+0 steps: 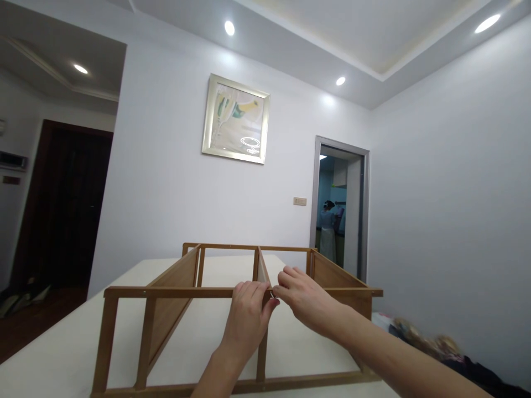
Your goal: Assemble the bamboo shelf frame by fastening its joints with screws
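Observation:
A brown wooden shelf frame lies on its side on a white tabletop, its shelf boards standing upright. My left hand is closed over the near top rail, by the joint with the middle shelf board. Its thumb reaches round the front towards the joint. From the right, my right hand pinches at that same joint, fingertips close to the left thumb. A small shiny metal piece shows between the fingertips; most of it is hidden, so its kind cannot be made out.
Behind the table is a white wall with a framed picture and a switch plate. A person stands beyond the doorway at the right. Cloth items lie piled at the lower right. A dark door is at the left.

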A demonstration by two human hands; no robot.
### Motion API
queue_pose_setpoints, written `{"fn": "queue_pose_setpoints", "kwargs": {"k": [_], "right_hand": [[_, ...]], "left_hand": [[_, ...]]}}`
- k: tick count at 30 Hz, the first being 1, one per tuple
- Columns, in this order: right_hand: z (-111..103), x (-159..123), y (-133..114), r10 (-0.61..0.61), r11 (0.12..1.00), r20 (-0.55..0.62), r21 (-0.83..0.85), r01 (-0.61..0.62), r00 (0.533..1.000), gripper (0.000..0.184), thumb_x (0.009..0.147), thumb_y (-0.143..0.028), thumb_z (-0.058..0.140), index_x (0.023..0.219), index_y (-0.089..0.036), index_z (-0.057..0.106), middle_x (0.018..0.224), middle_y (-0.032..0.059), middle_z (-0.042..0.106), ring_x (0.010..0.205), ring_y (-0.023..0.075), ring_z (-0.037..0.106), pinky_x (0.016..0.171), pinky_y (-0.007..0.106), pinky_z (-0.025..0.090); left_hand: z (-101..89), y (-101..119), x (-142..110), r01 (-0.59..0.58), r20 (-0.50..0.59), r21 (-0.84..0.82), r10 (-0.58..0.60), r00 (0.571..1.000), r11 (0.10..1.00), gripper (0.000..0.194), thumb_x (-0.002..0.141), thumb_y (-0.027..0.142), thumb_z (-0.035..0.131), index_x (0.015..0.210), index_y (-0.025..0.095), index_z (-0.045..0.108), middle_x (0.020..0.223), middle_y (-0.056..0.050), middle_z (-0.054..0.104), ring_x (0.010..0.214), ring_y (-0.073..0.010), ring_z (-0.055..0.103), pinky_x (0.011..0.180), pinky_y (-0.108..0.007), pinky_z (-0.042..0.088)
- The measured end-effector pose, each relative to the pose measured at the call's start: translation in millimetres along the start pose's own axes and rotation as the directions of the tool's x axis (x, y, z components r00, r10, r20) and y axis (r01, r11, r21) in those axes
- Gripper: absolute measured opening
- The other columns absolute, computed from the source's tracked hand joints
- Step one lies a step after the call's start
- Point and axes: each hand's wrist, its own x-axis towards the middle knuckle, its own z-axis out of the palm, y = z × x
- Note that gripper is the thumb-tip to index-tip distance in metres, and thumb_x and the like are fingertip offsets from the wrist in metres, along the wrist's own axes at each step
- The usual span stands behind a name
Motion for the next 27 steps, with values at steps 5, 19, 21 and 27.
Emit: {"fn": "queue_pose_setpoints", "kwargs": {"k": [5, 19, 21, 27], "right_hand": [[-17, 11, 1, 0.007, 0.997, 0.164, 0.078, -0.02, 0.986, 0.02, 0.082, 0.001, 0.05, 0.082, -0.015, 0.06, 0.084, 0.0064, 0.056, 0.083, 0.0181, 0.044, 0.072, 0.03, 0.035], [-2, 8, 12, -0.015, 0.947, 0.096, 0.321, -0.016, 0.995, 0.025, 0.085, 0.003, 0.043, 0.074, -0.017, 0.053, 0.073, 0.001, 0.053, 0.071, 0.0135, 0.044, 0.074, 0.028, 0.034], [-2, 8, 11, -0.005, 0.938, 0.084, 0.346, -0.025, 0.996, 0.025, 0.088, 0.001, 0.043, 0.073, -0.017, 0.052, 0.073, 0.0008, 0.053, 0.071, 0.0131, 0.044, 0.074, 0.027, 0.035], [1, 6, 2, 0.094, 0.937, 0.054, 0.332, -0.106, 0.994, 0.026, 0.085, 0.004, 0.043, 0.075, -0.017, 0.055, 0.073, 0.0016, 0.055, 0.071, 0.0144, 0.046, 0.069, 0.027, 0.036]], "left_hand": [[-2.3, 1, 1, 0.013, 0.021, -0.018, -0.013, 1.0, 1.0, 0.013, 0.092, 0.029, 0.055, 0.101, 0.021, 0.059, 0.087, -0.005, 0.067, 0.083, -0.0229, 0.061, 0.082, -0.043, 0.044], [-4.5, 3, 3, 0.034, 0.009, -0.043, -0.034, 0.999, 0.998, 0.012, 0.092, 0.029, 0.055, 0.098, 0.021, 0.061, 0.084, -0.005, 0.067, 0.082, -0.0229, 0.061, 0.082, -0.044, 0.044], [-4.0, 3, 3, 0.032, 0.004, -0.049, -0.032, 0.999, 0.998, 0.014, 0.092, 0.03, 0.054, 0.1, 0.02, 0.061, 0.084, -0.005, 0.067, 0.082, -0.0229, 0.061, 0.082, -0.044, 0.044], [-4.3, 3, 3, 0.032, 0.009, -0.046, -0.031, 0.999, 0.998, 0.014, 0.093, 0.027, 0.052, 0.1, 0.02, 0.062, 0.085, -0.005, 0.068, 0.083, -0.0234, 0.061, 0.082, -0.045, 0.045]]}}
